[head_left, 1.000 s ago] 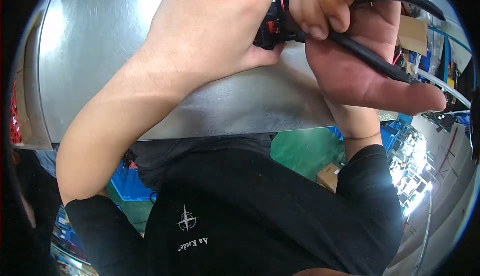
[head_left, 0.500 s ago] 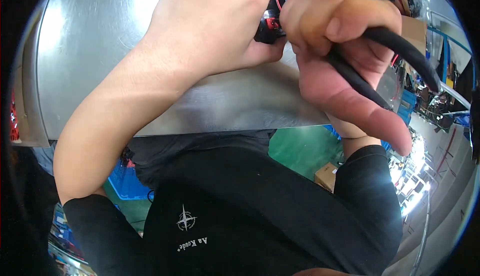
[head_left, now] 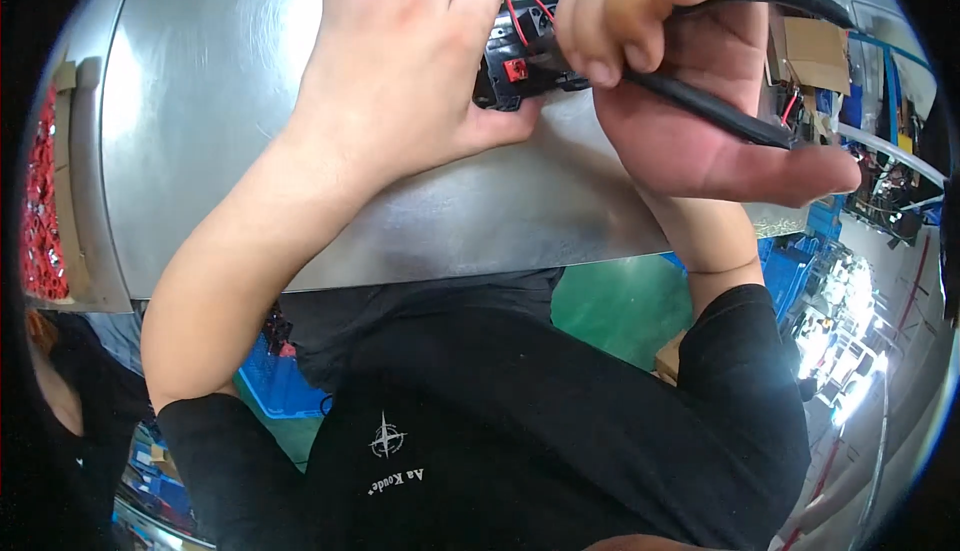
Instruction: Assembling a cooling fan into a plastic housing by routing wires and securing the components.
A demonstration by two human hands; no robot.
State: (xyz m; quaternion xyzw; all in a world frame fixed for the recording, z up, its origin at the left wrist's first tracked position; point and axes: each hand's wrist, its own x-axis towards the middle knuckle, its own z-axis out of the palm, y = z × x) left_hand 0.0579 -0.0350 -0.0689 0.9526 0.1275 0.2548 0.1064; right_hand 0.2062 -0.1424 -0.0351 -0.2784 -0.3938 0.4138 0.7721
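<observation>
My left hand [head_left: 395,66] holds a black plastic housing [head_left: 497,89] against the metal tabletop, thumb along its near side and fingers over its far side. A small red block [head_left: 515,70] sits in the housing, and a thin red wire [head_left: 519,26] loops up from it. In my right hand [head_left: 690,46] is a pair of pliers [head_left: 700,106] with two black handles spread apart. Its tip reaches down to the housing, next to the red block. My right thumb sticks out to the right. Fingers partly hide the housing and the tool's jaws.
The shiny metal table [head_left: 210,141] ends at a near edge in front of my body. A cardboard box of red parts [head_left: 45,221] stands at the left. Below are a blue crate [head_left: 285,386] and green floor [head_left: 620,301]. Another cardboard box [head_left: 815,56] is at far right. Another person's arm [head_left: 60,391] shows at left.
The pliers have turned, and their tip now shows at the housing beside the red block. My right thumb has swung outward and up. More of the housing shows.
</observation>
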